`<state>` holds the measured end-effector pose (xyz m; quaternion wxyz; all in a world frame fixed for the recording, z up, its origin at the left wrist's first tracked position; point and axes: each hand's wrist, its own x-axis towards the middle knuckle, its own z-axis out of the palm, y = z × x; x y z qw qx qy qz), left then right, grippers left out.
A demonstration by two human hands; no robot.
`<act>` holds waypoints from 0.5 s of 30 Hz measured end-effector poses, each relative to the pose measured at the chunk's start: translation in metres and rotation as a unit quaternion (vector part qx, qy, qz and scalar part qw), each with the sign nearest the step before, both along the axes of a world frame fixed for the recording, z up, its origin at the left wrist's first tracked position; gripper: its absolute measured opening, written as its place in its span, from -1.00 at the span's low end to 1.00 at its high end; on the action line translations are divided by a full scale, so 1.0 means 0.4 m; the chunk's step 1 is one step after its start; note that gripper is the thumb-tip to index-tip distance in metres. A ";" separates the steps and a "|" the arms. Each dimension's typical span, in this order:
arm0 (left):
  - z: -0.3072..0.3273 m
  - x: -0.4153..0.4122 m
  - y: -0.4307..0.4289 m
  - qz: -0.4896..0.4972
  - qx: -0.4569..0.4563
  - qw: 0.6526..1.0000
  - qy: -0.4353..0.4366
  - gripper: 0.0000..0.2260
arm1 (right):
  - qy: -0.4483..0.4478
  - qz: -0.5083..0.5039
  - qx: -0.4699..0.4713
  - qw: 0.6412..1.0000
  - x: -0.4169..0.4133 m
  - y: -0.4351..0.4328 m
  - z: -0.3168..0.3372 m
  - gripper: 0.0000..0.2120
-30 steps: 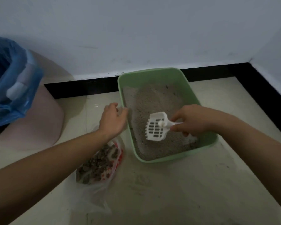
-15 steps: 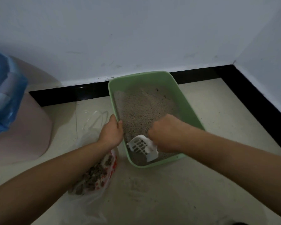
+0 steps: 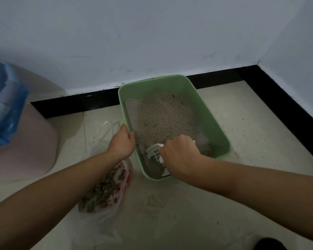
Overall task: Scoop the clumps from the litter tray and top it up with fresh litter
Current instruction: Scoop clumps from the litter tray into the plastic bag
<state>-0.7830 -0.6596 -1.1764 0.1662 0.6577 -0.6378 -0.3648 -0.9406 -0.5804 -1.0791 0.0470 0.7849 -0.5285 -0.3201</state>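
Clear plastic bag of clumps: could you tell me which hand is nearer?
Left: the left hand grips the green plastic tray's rim beside the bag; the right hand holds a white scoop inside.

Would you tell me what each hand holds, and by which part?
The left hand grips the litter tray by its left rim; the right hand holds the white scoop by its handle.

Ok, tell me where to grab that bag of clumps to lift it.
Grip the handle loops lying on the floor at the bag's far end, coming from above left: the litter tray crowds its right side, and lifting there keeps the clumps in.
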 end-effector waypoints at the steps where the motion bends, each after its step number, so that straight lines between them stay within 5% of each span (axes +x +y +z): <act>1: 0.003 0.003 0.000 -0.002 0.004 1.000 0.001 -0.75 | 0.001 -0.001 -0.007 1.000 -0.007 -0.006 0.003 -0.80; 5: 0.007 0.009 -0.003 -0.008 0.015 1.000 0.009 -0.77 | 0.036 0.011 -0.046 0.998 -0.072 -0.036 0.022 -0.63; 15: 0.000 0.004 -0.007 -0.011 0.016 1.000 0.002 -0.87 | 0.110 -0.025 -0.092 0.989 -0.199 -0.104 -0.008 -0.76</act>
